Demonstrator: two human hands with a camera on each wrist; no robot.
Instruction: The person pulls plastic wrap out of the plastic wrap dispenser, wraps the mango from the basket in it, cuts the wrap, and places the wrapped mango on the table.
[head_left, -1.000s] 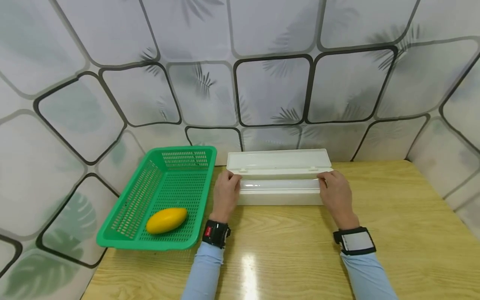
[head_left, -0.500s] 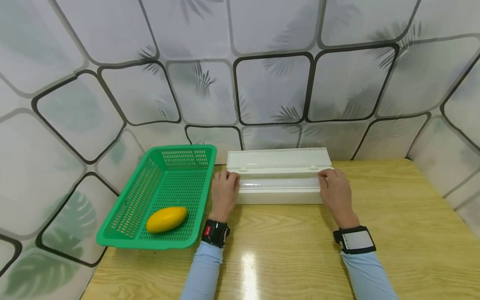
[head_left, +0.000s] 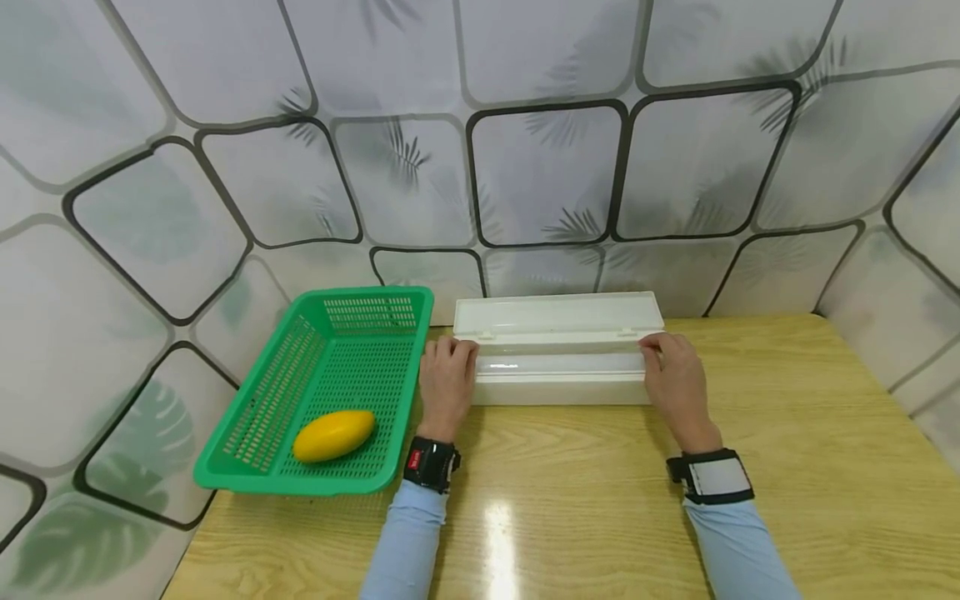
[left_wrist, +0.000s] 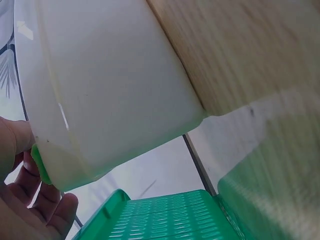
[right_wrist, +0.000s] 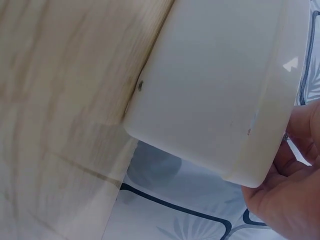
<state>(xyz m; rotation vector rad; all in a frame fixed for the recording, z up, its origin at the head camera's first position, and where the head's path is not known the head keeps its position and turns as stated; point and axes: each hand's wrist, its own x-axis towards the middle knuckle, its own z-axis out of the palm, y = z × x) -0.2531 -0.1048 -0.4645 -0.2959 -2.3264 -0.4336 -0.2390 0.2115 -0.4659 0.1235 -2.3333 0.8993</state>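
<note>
Head view: both hands (head_left: pixel 447 379) (head_left: pixel 675 379) grip the white box (head_left: pixel 558 385) ends on a wooden table (head_left: pixel 787 467).

— Any writing you can read here?
— None. The band on the left wrist (head_left: pixel 431 463) carries a small red patch, but its marks are too tiny to make out. The white box (head_left: pixel 558 367) bears no print.

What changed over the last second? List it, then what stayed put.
Almost nothing moved. The left hand and right hand stay at the two ends of the white box, its lid still open. The yellow fruit still lies in the green basket.
</note>
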